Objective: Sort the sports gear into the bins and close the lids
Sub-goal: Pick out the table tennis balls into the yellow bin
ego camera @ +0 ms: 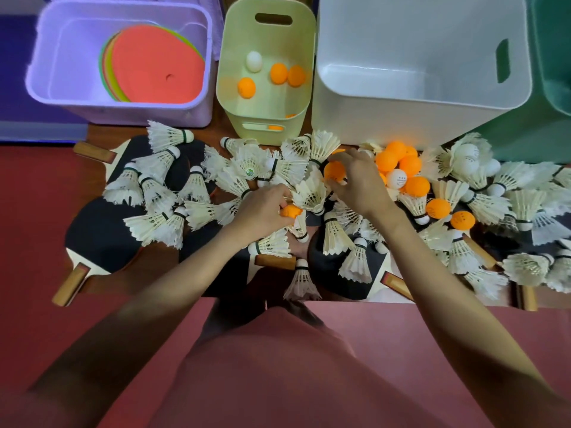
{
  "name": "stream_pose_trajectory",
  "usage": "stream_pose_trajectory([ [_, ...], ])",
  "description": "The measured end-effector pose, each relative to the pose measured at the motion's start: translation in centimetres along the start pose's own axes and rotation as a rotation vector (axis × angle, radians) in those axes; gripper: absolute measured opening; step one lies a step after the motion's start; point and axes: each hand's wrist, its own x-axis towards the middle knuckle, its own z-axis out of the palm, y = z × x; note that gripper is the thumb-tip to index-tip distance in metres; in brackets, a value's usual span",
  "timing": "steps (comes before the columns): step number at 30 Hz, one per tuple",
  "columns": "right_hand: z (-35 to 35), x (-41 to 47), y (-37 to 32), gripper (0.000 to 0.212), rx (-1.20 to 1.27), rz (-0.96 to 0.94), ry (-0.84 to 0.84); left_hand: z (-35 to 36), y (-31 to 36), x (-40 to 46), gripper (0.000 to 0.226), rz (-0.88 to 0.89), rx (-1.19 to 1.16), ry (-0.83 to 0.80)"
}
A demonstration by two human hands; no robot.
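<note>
White feather shuttlecocks [160,186], orange and white table-tennis balls [398,168] and black paddles [99,236] lie heaped on a low table. My left hand [262,208] is closed around an orange ball [290,211] in the middle of the heap. My right hand [358,177] pinches another orange ball [333,171] just to the right. Behind the heap stands a pale yellow bin [231,97] holding several balls. A lilac bin [37,81] at the back left holds flat coloured discs [154,69]. The large white bin [386,118] shows nothing inside.
A green bin [550,88] stands at the far right edge, partly cut off. Paddle handles [71,282] stick out over the table's front edge. Red floor surrounds the table, and my knees fill the lower part of the view.
</note>
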Motion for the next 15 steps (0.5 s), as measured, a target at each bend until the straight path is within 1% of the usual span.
stream_pose_trajectory([
  [3, -1.1, 0.2, -1.0, 0.037, 0.105, -0.044, 0.097, -2.0, -0.1, -0.4, 0.048, -0.007, 0.002, 0.040],
  [5, -2.0, 0.7, -2.1, 0.036, 0.183, -0.110, 0.164, -4.4, -0.5, -0.3, 0.043, -0.002, -0.043, 0.082],
  [7, -3.0, 1.9, -3.4, 0.034, 0.239, -0.175, 0.242, -7.7, -0.9, 0.2, 0.038, -0.003, -0.120, 0.177],
  [9, -3.8, 3.7, -4.9, 0.034, 0.274, -0.212, 0.298, -10.7, -1.2, 1.3, 0.036, -0.003, -0.197, 0.310],
  [12, -4.3, 6.9, -6.6, 0.036, 0.259, -0.245, 0.337, -13.6, -1.1, 3.9, 0.033, 0.010, -0.208, 0.533],
  [13, -4.2, 7.8, -7.0, 0.037, 0.239, -0.246, 0.335, -13.9, -1.2, 4.9, 0.034, -0.012, -0.198, 0.567],
  [15, -4.0, 9.0, -7.3, 0.039, 0.208, -0.239, 0.314, -14.1, -1.2, 6.5, 0.041, -0.069, -0.124, 0.574],
])
